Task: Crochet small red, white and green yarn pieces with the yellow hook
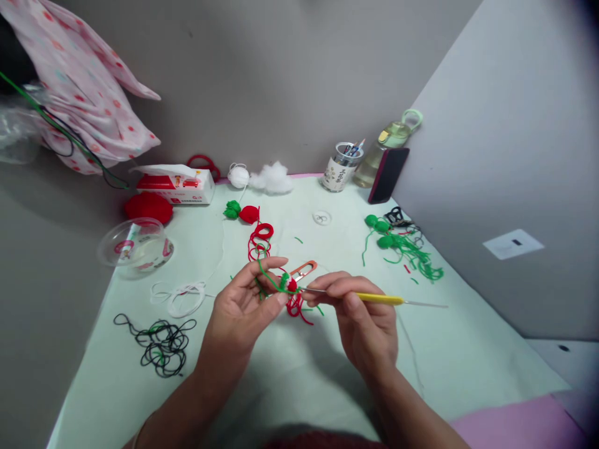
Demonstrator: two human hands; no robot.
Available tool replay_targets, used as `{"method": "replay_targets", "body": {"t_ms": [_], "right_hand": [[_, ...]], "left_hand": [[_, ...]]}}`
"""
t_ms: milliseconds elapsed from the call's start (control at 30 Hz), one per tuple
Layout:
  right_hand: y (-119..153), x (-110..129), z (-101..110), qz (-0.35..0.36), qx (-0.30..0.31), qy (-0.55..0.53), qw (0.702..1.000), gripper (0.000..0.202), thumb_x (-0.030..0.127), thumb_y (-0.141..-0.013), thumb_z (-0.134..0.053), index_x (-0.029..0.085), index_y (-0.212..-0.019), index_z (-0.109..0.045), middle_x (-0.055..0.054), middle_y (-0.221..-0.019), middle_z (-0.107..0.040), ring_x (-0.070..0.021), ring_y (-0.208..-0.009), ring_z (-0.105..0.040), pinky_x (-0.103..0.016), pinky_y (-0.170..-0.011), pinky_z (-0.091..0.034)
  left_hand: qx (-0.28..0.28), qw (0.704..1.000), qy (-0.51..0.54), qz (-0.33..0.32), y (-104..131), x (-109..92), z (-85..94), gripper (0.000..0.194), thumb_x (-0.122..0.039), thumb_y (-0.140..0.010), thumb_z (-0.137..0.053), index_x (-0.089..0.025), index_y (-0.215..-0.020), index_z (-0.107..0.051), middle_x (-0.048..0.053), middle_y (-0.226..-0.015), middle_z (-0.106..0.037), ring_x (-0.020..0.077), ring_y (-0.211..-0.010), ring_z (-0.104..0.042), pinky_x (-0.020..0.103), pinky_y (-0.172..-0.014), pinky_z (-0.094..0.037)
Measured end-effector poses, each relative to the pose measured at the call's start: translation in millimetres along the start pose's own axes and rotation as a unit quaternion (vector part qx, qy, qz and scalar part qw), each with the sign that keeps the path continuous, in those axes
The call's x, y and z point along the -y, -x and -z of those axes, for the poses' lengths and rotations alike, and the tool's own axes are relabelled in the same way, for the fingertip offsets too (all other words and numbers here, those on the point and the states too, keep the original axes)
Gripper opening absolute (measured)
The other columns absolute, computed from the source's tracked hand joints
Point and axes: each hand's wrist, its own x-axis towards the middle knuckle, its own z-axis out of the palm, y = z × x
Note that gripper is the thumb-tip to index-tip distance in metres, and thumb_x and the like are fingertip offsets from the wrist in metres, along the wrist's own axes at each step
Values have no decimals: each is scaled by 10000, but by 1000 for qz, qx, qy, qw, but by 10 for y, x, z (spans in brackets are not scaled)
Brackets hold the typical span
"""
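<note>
Between the thumb and fingers of my left hand (pixel 246 305) is a small crochet piece (pixel 289 282) in green, white and red. Green yarn (pixel 266 274) from it runs up over my left index finger. My right hand (pixel 362 318) grips a crochet hook (pixel 379 299) by its yellow handle, and the metal tip reaches the edge of the piece. Just behind the piece lies an orange-handled thread snipper (pixel 304 270), partly covered. Loose red yarn (pixel 294 305) lies on the table below the piece.
A tangle of black cord (pixel 163 346) and white yarn (pixel 187 299) lie left, near a clear plastic tub (pixel 147 249). Green yarn pieces (pixel 412 249) lie right. Behind are a tissue box (pixel 196 187), white stuffing (pixel 274 179), a pen holder (pixel 340 171), a phone (pixel 389 176) and a bottle (pixel 374 159).
</note>
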Motion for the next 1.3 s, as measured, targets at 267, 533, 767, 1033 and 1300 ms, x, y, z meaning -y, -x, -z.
{"method": "replay_targets", "body": {"t_ms": [267,533,767,1033,1300], "right_hand": [[-2,23,-5,-15,-9,5,1000,205,279,-1065,-597,263,-1078,-801,-47,-1080,-798,-183,-942,-798,-343,-872,-694],[2,20,20,-3,11,5,1000,209,255,-1070,-587,253,-1097,-794,-45,-1095,-795,-170,-966,-777,-322,-891,-678],[-4,15,25,16,23,24,999,209,241,-1067,-584,244,-1092,-791,-61,-1077,-804,-186,-976,-764,-337,-859,-673],[21,-7,43,18,40,53,998,216,249,-1075,-577,265,-1120,-787,-47,-1108,-807,-180,-1008,-743,-328,-880,-615],[54,8,-11,50,38,125,990,240,224,-1076,-574,289,-1157,-791,-37,-1122,-805,-170,-1027,-724,-306,-851,-617]], "left_hand": [[12,1000,13,13,-5,22,5,295,-219,-876,-807,-300,-1160,-798,-5,-905,-702,140,-889,-653,221,-847,-536],[18,1000,3,17,-10,35,15,291,-231,-872,-813,-294,-1156,-803,2,-917,-677,139,-846,-622,214,-783,-526],[34,999,-5,12,4,61,33,239,-272,-906,-789,-304,-1143,-799,10,-949,-718,151,-885,-641,226,-818,-533],[44,999,9,20,-16,70,18,211,-266,-890,-809,-276,-1100,-795,17,-950,-753,151,-886,-673,235,-822,-546],[-11,998,-3,-54,24,64,-70,316,-195,-886,-804,-282,-1187,-764,-9,-916,-716,139,-905,-675,224,-857,-556]]}}
